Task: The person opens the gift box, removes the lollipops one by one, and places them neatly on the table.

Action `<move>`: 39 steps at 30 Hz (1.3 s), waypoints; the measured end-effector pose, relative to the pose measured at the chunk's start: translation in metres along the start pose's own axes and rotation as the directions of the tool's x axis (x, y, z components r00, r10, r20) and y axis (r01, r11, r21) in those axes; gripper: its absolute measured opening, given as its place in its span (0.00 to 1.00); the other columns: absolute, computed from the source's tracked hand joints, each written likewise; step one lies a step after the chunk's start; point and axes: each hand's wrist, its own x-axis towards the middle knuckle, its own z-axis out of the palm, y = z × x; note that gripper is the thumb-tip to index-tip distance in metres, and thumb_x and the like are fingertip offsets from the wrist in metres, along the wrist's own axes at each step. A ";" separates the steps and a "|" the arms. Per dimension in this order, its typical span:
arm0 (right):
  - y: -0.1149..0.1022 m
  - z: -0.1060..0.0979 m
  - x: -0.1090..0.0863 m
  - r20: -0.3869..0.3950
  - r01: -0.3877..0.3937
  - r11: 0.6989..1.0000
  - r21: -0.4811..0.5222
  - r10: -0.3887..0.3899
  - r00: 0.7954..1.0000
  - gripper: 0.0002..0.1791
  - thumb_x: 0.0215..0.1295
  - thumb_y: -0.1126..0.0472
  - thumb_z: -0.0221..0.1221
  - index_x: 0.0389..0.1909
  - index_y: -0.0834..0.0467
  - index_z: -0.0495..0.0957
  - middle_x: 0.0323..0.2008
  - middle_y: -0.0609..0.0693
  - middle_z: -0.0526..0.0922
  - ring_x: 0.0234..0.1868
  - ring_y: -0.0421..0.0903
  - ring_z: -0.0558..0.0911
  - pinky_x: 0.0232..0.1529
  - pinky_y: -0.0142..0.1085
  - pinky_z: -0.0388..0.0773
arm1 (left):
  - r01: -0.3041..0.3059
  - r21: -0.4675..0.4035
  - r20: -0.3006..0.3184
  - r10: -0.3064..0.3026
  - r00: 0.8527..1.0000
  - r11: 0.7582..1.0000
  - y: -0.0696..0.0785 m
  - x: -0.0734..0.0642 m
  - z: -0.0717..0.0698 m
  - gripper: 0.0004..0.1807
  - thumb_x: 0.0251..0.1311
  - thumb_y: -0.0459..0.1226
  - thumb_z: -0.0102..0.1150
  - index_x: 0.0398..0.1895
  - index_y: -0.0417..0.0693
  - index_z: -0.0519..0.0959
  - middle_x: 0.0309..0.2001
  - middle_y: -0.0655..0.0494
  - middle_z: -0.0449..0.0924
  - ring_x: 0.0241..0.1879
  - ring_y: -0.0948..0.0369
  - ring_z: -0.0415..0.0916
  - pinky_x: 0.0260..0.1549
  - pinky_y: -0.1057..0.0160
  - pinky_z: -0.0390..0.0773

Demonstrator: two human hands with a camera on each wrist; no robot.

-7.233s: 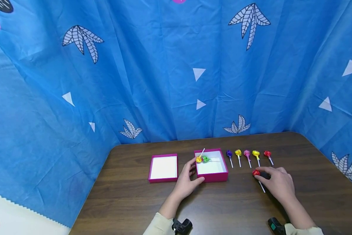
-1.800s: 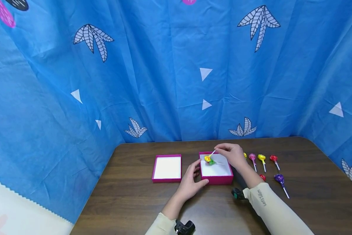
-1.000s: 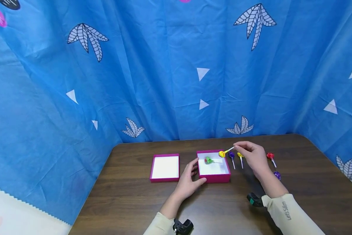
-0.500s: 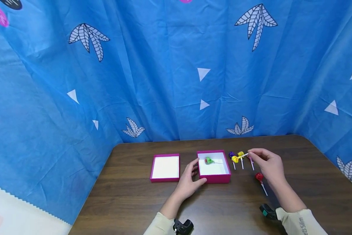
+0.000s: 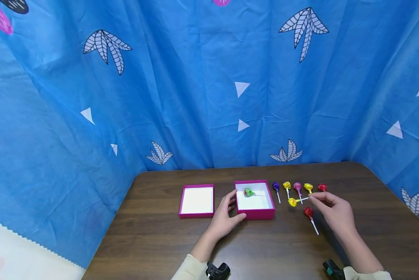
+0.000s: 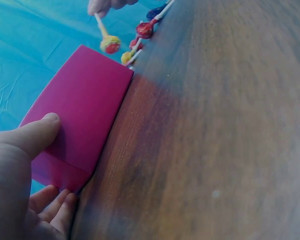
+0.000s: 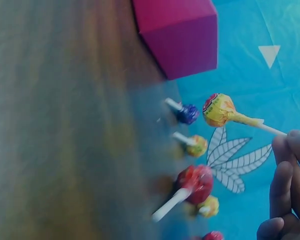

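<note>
My left hand (image 5: 223,216) holds the open magenta box (image 5: 255,214) at its near left corner. In the left wrist view the thumb (image 6: 42,131) lies on one face and the fingers curl at another side. Inside the box lies a green lollipop (image 5: 248,192). My right hand (image 5: 332,212) pinches the white stick of a yellow lollipop (image 5: 292,202), held up over the table right of the box, its wrapped head pointing left. Just in front of that hand a red lollipop (image 5: 308,212) lies on the table.
Behind the held lollipop runs a row: purple (image 5: 276,186), yellow (image 5: 287,185), pink (image 5: 297,186), another yellow (image 5: 308,187) and red (image 5: 322,187) lollipops. The white-lined magenta lid (image 5: 196,200) lies left of the box. A blue curtain (image 5: 209,97) hangs behind the brown table (image 5: 153,241).
My right hand has lifted the yellow lollipop out of the box and carried it right and nearer. Earlier it let go of the red lollipop on the table. My left hand stays at the box.
</note>
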 end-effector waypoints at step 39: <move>0.027 -0.002 -0.028 0.111 0.196 0.962 -0.192 -0.177 0.978 0.08 0.64 0.52 0.67 0.40 0.50 0.85 0.31 0.45 0.85 0.28 0.33 0.71 0.25 0.28 0.68 | -0.004 -0.003 0.004 0.004 1.000 1.000 -0.001 -0.001 -0.002 0.44 0.62 0.46 0.67 0.78 0.62 0.54 0.75 0.57 0.61 0.70 0.54 0.66 0.68 0.51 0.73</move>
